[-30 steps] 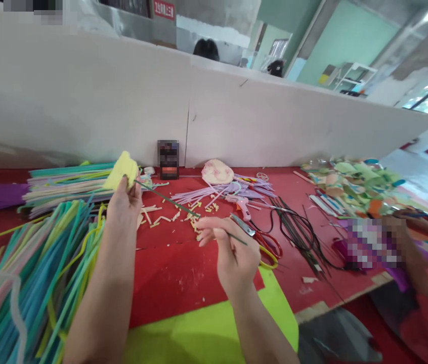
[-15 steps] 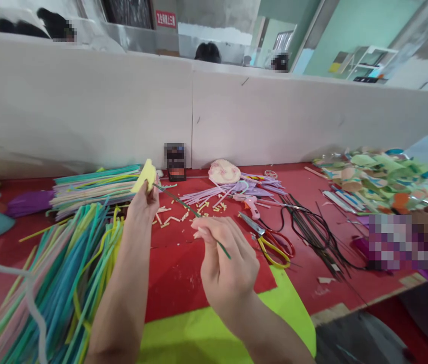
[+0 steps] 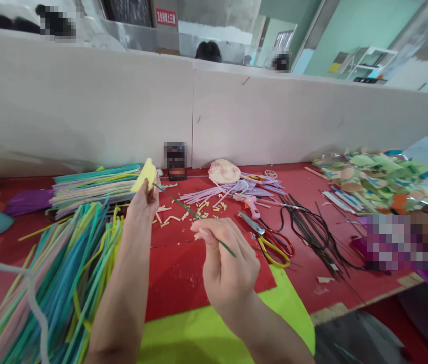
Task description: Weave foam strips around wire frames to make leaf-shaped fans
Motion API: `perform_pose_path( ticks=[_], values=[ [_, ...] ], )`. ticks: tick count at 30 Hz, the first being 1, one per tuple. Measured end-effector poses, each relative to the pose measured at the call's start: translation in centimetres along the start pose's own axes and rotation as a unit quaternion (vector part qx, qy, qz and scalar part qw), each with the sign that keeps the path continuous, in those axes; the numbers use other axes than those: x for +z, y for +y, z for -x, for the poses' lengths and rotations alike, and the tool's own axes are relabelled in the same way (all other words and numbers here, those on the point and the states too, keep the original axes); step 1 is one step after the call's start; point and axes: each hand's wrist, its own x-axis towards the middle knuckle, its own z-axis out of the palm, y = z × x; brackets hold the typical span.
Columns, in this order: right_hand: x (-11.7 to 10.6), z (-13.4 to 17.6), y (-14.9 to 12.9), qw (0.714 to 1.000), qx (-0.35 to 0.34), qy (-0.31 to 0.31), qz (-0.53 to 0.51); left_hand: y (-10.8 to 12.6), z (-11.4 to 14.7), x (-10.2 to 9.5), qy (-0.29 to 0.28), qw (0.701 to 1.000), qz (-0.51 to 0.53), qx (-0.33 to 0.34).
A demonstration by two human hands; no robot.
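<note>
My left hand (image 3: 147, 194) pinches a pale yellow petal-like piece (image 3: 145, 174) above the back left of the work area. From that hand a thin green stem wire (image 3: 176, 200) slants down toward me on the right. My right hand (image 3: 231, 255) has its thumb and fingers closed around the wire's lower part, and the wire's end sticks out past the fingers. How the yellow piece joins the wire is hidden by my left fingers. Small yellow offcuts (image 3: 202, 207) lie on the red table below the wire.
Bundles of coloured strips (image 3: 73, 268) crowd the left. Scissors (image 3: 269, 237), a pink glue gun (image 3: 251, 206) and dark wires (image 3: 316, 237) lie to the right. A phone (image 3: 176, 162) leans on the white partition (image 3: 274, 116). At far right, another person's blurred hand is near green pieces (image 3: 373, 177).
My right hand has shifted very slightly right along with the wire's end. The left hand keeps its hold on the yellow piece, almost unmoved.
</note>
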Motion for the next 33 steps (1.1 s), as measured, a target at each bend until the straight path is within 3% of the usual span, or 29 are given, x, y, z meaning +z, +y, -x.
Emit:
perform_pose_path(
  ticks=[3, 7, 9, 11, 14, 16, 20, 24, 28, 31, 33],
  values=[
    [-0.8, 0.7, 1.3, 0.994, 0.018, -0.067, -0.081, 0.7, 0.1, -0.1, 0.022, 0.999, -0.002, 0.025],
    [-3.2, 1.4, 5.9, 0.949, 0.073, -0.264, -0.154, 1.9, 0.2, -0.4, 0.041, 0.998, 0.013, 0.041],
    [-4.5, 1.2, 9.2, 0.937, 0.159, -0.289, -0.113, 2.1, 0.5, -0.3, 0.031, 0.998, 0.022, 0.043],
    [-5.4, 0.7, 12.4, 0.93, 0.259, -0.252, -0.073, 1.9, 1.2, 0.2, 0.011, 0.999, 0.0, 0.039],
    [-5.2, -0.2, 15.3, 0.894, 0.36, -0.239, -0.121, 0.6, 3.0, 1.2, -0.043, 0.994, -0.091, 0.038],
    [-4.1, -0.4, 15.4, 0.871, 0.381, -0.247, -0.186, -0.7, 4.5, 1.9, -0.095, 0.983, -0.14, 0.066],
    [-0.8, 0.1, 12.7, 0.835, 0.371, -0.305, -0.27, -3.1, 7.1, 2.6, -0.129, 0.966, -0.207, 0.09],
    [1.5, 0.2, 10.4, 0.86, 0.358, -0.293, -0.217, -4.3, 8.6, 3.0, -0.149, 0.951, -0.243, 0.119],
    [2.3, -0.4, 10.2, 0.896, 0.311, -0.265, -0.175, -4.1, 9.2, 3.2, -0.149, 0.948, -0.247, 0.133],
    [2.5, -0.7, 10.4, 0.895, 0.3, -0.28, -0.174, -3.8, 9.2, 3.3, -0.159, 0.948, -0.238, 0.136],
    [2.5, -0.7, 10.5, 0.88, 0.313, -0.299, -0.196, -3.6, 9.2, 3.3, -0.16, 0.951, -0.231, 0.13]
  ],
)
